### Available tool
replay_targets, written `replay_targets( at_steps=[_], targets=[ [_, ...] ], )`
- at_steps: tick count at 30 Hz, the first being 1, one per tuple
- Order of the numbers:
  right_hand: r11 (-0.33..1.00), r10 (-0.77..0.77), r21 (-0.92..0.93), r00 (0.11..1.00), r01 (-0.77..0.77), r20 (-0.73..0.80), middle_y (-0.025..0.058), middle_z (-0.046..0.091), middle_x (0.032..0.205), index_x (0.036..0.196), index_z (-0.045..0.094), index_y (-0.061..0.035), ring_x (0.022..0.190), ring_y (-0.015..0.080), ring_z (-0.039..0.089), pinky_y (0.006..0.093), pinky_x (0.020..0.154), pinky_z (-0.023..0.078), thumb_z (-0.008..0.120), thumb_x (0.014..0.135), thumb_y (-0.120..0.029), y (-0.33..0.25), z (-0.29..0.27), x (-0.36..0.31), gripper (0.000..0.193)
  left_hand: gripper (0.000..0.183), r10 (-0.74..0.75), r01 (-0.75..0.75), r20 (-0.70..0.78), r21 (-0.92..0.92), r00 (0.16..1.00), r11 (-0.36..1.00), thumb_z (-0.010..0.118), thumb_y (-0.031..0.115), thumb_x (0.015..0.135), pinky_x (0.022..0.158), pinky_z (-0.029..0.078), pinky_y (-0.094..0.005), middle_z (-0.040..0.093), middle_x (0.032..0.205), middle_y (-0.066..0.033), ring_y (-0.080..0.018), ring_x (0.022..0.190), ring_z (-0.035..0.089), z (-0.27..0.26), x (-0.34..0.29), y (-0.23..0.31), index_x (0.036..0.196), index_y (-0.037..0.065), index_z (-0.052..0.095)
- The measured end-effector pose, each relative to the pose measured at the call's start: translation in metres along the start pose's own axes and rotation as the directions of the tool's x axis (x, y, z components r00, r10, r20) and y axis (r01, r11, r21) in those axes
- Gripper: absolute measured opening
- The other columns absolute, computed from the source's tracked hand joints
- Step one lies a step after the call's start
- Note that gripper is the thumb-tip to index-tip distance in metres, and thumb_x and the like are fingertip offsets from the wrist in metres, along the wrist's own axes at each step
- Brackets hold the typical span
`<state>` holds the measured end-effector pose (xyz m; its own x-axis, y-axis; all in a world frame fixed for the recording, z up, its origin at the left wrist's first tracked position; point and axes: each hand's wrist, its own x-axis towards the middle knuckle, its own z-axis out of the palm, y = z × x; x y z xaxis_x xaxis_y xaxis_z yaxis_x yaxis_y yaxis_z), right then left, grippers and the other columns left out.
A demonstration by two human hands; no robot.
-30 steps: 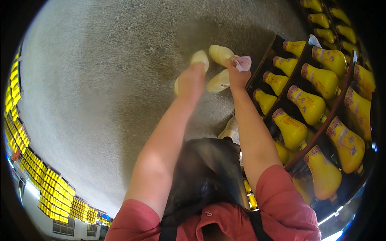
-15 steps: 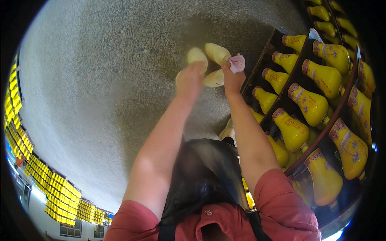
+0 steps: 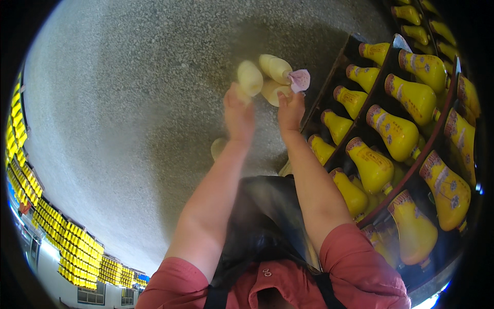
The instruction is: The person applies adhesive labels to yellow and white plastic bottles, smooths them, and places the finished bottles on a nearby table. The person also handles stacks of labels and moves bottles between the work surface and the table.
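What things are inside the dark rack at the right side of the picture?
Rows of yellow bottles sit in the rack. Some partly cover other yellow bottles behind them; the covered parts cannot be seen.

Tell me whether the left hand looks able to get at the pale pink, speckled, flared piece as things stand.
Probably not directly: the left hand seems busy at a cream, rounded object, and a second cream object lies between that hand and the pink piece.
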<state>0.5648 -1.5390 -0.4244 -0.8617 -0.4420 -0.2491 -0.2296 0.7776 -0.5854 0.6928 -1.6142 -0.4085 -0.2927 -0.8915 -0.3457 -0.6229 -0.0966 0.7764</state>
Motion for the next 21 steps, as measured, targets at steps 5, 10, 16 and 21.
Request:
replay_targets(
  at_steps=[5,10,16,21],
  targets=[
    [0.998,0.056,-0.033,0.992,-0.053,0.116,0.0249,0.064,0.118,0.125,0.056,0.0015,0.114,0.0422,0.06,0.047,0.096,0.048,0.078,0.085,-0.022,-0.008,-0.014,-0.005,0.052,0.085,-0.02,0.012,0.056,0.133,0.998,0.991,0.076,0.01,0.083,0.108,0.043,-0.0423,0.04,0.147,-0.0232,-0.0373,0.128,0.048,0.001,-0.014,0.001,0.155,0.005,0.031],
    [0.993,0.114,-0.047,0.987,-0.109,0.114,0.0275,0.054,0.136,0.142,0.045,0.0006,0.126,0.0441,0.051,0.0458,0.106,0.044,0.082,0.078,-0.027,-0.013,-0.031,-0.013,0.078,0.085,-0.154,0.128,0.155,0.164,0.976,0.978,0.077,0.022,0.084,0.117,0.031,-0.0466,0.038,0.151,-0.0262,-0.0441,0.141,0.036,-0.023,-0.022,0.028,0.153,0.0,0.031],
    [0.852,0.501,-0.258,0.853,-0.455,0.149,0.0279,0.048,0.145,0.15,0.038,0.0009,0.134,0.043,0.046,0.0467,0.111,0.04,0.082,0.076,-0.031,-0.022,-0.02,-0.08,0.092,0.082,-0.268,0.254,0.076,0.16,0.96,0.954,0.073,0.032,0.087,0.113,0.038,-0.0463,0.049,0.146,-0.0269,-0.0401,0.136,0.047,-0.097,-0.07,0.013,0.151,-0.005,0.036],
    [0.899,0.343,-0.429,0.75,-0.087,0.565,0.0264,0.062,0.129,0.122,0.064,0.0068,0.113,0.0382,0.066,0.0476,0.097,0.052,0.074,0.085,-0.029,-0.125,-0.057,-0.12,0.052,0.06,-0.372,0.362,0.158,0.086,0.915,0.928,0.069,0.027,0.092,0.101,0.049,-0.0431,0.066,0.126,-0.0229,-0.0351,0.118,0.064,-0.167,-0.14,0.001,0.143,0.002,0.05]
  ],
)
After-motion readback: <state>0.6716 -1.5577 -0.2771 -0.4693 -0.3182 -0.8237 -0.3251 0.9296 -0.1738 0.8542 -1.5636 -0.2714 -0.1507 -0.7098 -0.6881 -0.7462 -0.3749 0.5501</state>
